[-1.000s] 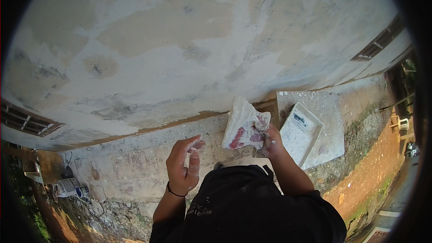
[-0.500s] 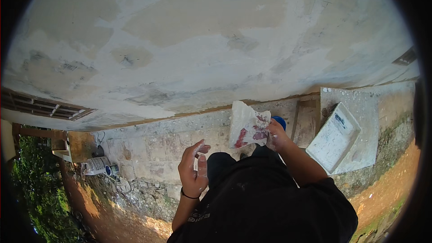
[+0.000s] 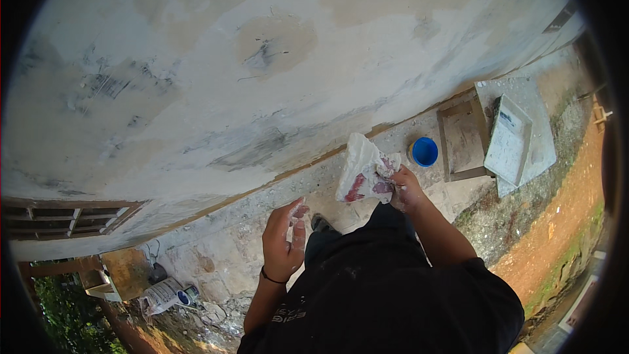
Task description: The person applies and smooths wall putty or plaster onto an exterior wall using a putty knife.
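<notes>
In my right hand (image 3: 407,190) is a pale, roughly triangular flat piece (image 3: 359,169) smeared with white paste, with reddish-purple patches. My fingers grip its right edge, where lumpy white material sits; its exact kind is unclear. To the left, my left hand (image 3: 283,239) is raised with fingers curved and thumb apart, holding nothing visible. White residue coats its fingertips, and a dark band circles the wrist. Both hands are in front of my dark shirt, apart from the patchy wall (image 3: 216,105). A blue round container (image 3: 424,151) stands on the ground beyond my right hand.
Along the wall's base runs a paved strip (image 3: 196,249). At right, a wooden frame (image 3: 464,137) lies beside a white-stained tray (image 3: 510,141) on a pale board (image 3: 540,137). A barred window (image 3: 72,219), a sack (image 3: 160,295) and a small can (image 3: 188,296) are at left.
My view has turned toward the left part of the wall. The blue container, partly hidden behind my right hand before, now shows fully. Both hands keep nearly the same pose.
</notes>
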Available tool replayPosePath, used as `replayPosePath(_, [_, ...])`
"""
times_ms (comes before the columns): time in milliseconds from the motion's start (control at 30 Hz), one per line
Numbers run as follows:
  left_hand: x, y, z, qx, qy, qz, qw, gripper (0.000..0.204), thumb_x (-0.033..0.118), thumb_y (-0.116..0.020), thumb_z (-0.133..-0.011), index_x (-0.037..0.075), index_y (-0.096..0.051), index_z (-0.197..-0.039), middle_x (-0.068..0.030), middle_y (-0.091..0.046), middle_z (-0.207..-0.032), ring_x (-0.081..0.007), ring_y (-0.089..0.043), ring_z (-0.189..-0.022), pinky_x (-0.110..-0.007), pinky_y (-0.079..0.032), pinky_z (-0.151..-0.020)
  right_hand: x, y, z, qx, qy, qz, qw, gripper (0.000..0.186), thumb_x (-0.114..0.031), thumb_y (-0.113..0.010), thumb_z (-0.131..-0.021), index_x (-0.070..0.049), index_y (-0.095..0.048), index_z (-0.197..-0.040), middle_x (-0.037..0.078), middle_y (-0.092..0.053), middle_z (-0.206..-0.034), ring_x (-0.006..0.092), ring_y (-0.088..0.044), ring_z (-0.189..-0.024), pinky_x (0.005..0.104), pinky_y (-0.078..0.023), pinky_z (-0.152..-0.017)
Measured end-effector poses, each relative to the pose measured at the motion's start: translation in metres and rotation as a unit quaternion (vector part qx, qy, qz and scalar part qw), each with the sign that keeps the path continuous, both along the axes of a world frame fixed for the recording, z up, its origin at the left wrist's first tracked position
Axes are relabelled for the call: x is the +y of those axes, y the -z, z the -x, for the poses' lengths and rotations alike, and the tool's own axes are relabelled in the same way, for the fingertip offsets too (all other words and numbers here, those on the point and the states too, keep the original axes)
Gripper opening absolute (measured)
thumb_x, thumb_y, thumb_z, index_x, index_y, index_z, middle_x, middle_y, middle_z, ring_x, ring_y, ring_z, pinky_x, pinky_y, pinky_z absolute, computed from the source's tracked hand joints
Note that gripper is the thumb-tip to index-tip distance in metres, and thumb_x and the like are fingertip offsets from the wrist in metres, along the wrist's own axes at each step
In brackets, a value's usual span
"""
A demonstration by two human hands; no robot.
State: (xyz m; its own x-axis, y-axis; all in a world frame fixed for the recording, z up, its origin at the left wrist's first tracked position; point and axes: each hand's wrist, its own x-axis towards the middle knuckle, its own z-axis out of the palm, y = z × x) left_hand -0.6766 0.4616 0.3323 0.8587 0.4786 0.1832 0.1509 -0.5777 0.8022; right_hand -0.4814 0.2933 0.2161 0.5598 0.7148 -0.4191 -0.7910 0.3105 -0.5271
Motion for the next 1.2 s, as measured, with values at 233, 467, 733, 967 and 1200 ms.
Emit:
replayPosePath(233, [0.051,0.004,-0.016,0.007,0.101,-0.01,0.995,0.032,0.008,-0.048,-0.085,-0.002,-0.053,-0.115,-0.0185,-0.058,-0.099,-0.0261,-0.06,-0.089,-0.033,-0.046,-0.078,0.03,0.02,0.05,-0.043,-0.011,0.05,0.998,0.026,-0.002,-0.053,-0.084,0.004,-0.055,-0.109,0.01,-0.062,-0.101,0.0193,-0.061,-0.092,0.0327,-0.049,-0.082])
replayPosePath(467, [0.036,0.101,-0.064,0.072,0.142,0.034,0.987,0.033,0.014,-0.05,-0.086,-0.002,-0.053,-0.115,-0.0168,-0.059,-0.102,-0.0241,-0.06,-0.089,-0.03,-0.045,-0.072,0.028,0.167,0.009,-0.054,0.095,0.088,0.99,0.027,0.002,-0.049,-0.082,0.004,-0.056,-0.108,0.01,-0.063,-0.1,0.017,-0.061,-0.091,0.0299,-0.048,-0.082])
replayPosePath(733, [0.04,0.214,-0.106,0.103,0.238,0.048,0.965,0.032,0.012,-0.044,-0.088,-0.005,-0.05,-0.114,-0.0184,-0.06,-0.101,-0.0222,-0.058,-0.087,-0.03,-0.043,-0.071,0.14,0.251,-0.021,-0.434,0.304,0.367,0.765,0.031,-0.001,-0.057,-0.067,0.001,-0.057,-0.098,0.02,-0.059,-0.088,0.0355,-0.057,-0.082,0.0385,-0.045,-0.075])
replayPosePath(967, [0.087,0.238,-0.072,0.133,0.24,0.039,0.961,0.055,-0.003,-0.036,-0.062,-0.007,-0.048,-0.116,-0.0204,-0.059,-0.1,-0.0241,-0.058,-0.086,-0.031,-0.043,-0.071,0.262,0.27,0.019,-0.525,0.34,0.431,0.651,0.038,-0.002,-0.064,-0.058,0.006,-0.057,-0.094,0.02,-0.058,-0.092,0.036,-0.056,-0.086,0.0453,-0.043,-0.084])
replayPosePath(1200, [0.111,0.227,-0.063,0.128,0.238,0.028,0.962,0.063,-0.001,-0.035,-0.055,-0.008,-0.046,-0.117,-0.0218,-0.059,-0.099,-0.0248,-0.058,-0.087,-0.032,-0.043,-0.071,0.27,0.272,0.098,-0.612,0.203,0.328,0.691,0.046,-0.004,-0.065,-0.057,0.005,-0.057,-0.102,0.018,-0.06,-0.096,0.0318,-0.058,-0.091,0.0439,-0.042,-0.09])
